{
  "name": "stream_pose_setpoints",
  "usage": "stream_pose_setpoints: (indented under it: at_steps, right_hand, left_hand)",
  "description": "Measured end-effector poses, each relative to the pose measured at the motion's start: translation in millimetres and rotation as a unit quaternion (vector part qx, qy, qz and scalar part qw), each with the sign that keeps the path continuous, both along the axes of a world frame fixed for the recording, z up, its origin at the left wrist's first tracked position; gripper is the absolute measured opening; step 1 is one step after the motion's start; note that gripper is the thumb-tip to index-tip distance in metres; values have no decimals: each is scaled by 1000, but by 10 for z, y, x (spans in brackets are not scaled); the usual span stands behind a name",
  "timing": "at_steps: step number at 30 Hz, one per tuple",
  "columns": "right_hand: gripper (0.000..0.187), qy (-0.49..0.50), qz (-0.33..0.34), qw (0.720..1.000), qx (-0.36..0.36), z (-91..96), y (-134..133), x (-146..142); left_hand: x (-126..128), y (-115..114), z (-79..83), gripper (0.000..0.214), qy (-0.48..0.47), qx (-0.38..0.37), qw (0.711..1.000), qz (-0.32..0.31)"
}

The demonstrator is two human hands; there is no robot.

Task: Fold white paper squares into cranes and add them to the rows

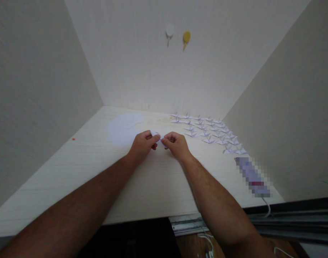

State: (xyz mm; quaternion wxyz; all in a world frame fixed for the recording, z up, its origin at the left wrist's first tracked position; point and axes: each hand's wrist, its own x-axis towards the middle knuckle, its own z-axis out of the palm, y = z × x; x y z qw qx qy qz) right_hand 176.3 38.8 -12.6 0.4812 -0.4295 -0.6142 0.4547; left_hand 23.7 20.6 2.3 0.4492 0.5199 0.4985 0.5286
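Observation:
Over the middle of the white table, my left hand (144, 143) and my right hand (177, 144) pinch a small piece of folded white paper (154, 133) between them. Both thumbs press on it from my side, the fingers curled behind. Most of the paper is covered by the fingers, so its exact folded shape cannot be made out. Beyond and to the right of my right hand stand rows of several white paper cranes (207, 134). White paper sheets (121, 127) lie flat behind my left hand, their edges hard to see.
A blurred-out flat device (252, 176) with a cable (267, 208) lies at the table's right edge. White walls enclose the table (153, 190) on three sides. A white hook (169, 30) and a yellow hook (186, 37) are on the back wall. A small red spot (73, 139) marks the left side.

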Motion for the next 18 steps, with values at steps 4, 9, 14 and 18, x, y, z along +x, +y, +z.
stream_pose_setpoints:
  at_steps: [4,9,14,18]
  right_hand:
    - [21,-16,-8,1000,12,-8,-4,0]
    - [21,-55,-29,997,37,-1,-14,-1]
    - [21,-71,-34,995,61,4,-34,-15]
    - [20,-75,-33,994,69,-7,-45,-26]
  left_hand:
    - [12,-9,3,25,-40,1,999,-10]
    - [23,-9,-19,26,-52,-8,999,-7]
    - [19,0,-38,25,-27,-4,1000,-4]
    - [29,-27,1,24,10,-1,1000,3]
